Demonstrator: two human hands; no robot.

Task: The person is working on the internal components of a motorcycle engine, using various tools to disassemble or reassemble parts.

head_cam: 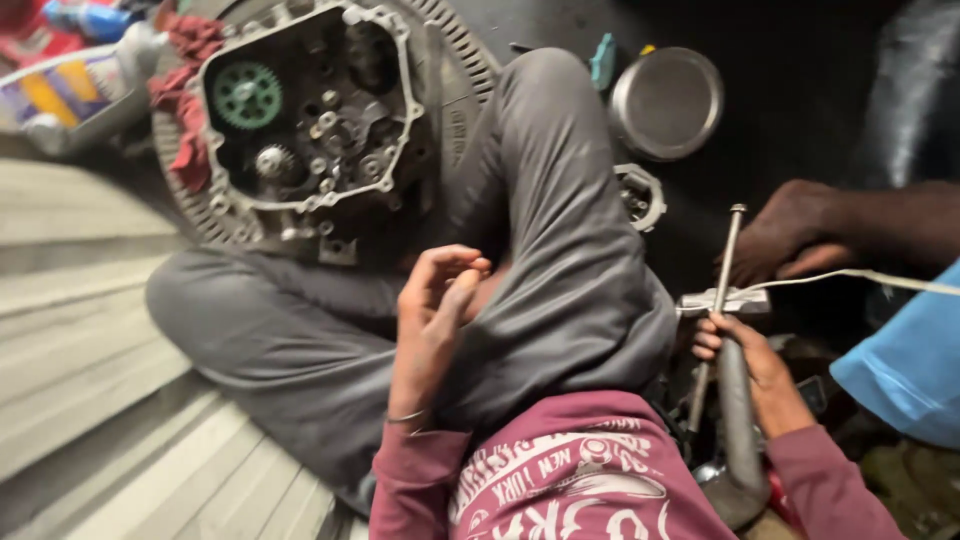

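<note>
At the lower right of the frame the right hand (745,355) has its grip wrapped around a long grey metal tool (738,420), whose long axis runs nearly upright in the picture, its wide end toward the bottom edge and its upper end at a small flat metal block (722,301). A thin steel rod (718,300) stands beside it, leaning slightly right, its capped tip pointing up. Another person's hand (790,232) touches that rod near the top. The left hand (432,300) rests mid-frame on a grey trouser leg (560,230), fingers curled loosely together, pinching nothing. An open engine case (305,115) lies at upper left.
</note>
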